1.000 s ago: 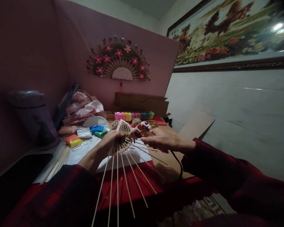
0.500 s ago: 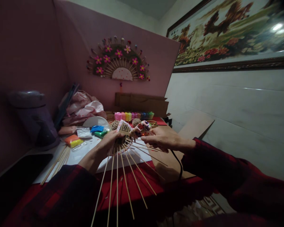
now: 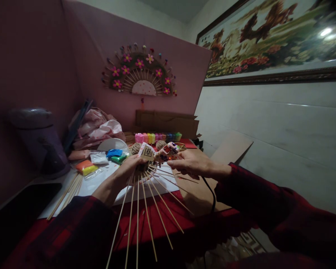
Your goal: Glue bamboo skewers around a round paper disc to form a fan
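Note:
My left hand (image 3: 124,170) is closed on a small cardboard piece (image 3: 147,153) with a dark square print on its raised flap. Thin wooden sticks (image 3: 146,200) spread from it like a fan, pointing toward me and to the right. My right hand (image 3: 192,163) grips a hot glue gun (image 3: 169,151) with a colourful patterned body and a small glowing orange light. Its nozzle end is close to the cardboard, where the sticks meet; whether it touches I cannot tell. A black cord (image 3: 211,190) trails below my right wrist.
On the table lie white paper (image 3: 103,181), bags of coloured clay (image 3: 86,167), loose sticks (image 3: 68,192), twine balls (image 3: 160,145) and a row of coloured clay packs (image 3: 158,137). A purple bottle (image 3: 42,144) stands left. A flower-decorated fan (image 3: 140,71) hangs on the pink board behind.
Both hands keep nearly the same place and hold. The cardboard's printed flap has tipped slightly, and the stick ends have shifted a little left and down.

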